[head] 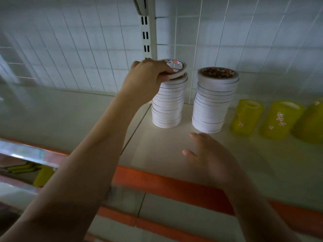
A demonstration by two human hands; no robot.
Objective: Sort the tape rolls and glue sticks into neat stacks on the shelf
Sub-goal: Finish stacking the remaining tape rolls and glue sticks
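Left hand [148,72] pinches a thin white tape roll [176,69] at its rim, tilted on top of the left stack [168,102] on the shelf [192,154]. Right hand [209,158] hovers with fingers relaxed, holding nothing, near the right stack [214,100]. Yellow rolls [246,117] stand further right

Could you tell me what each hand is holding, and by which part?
The left hand pinches the top tape roll by its near-left rim; the right hand holds nothing.
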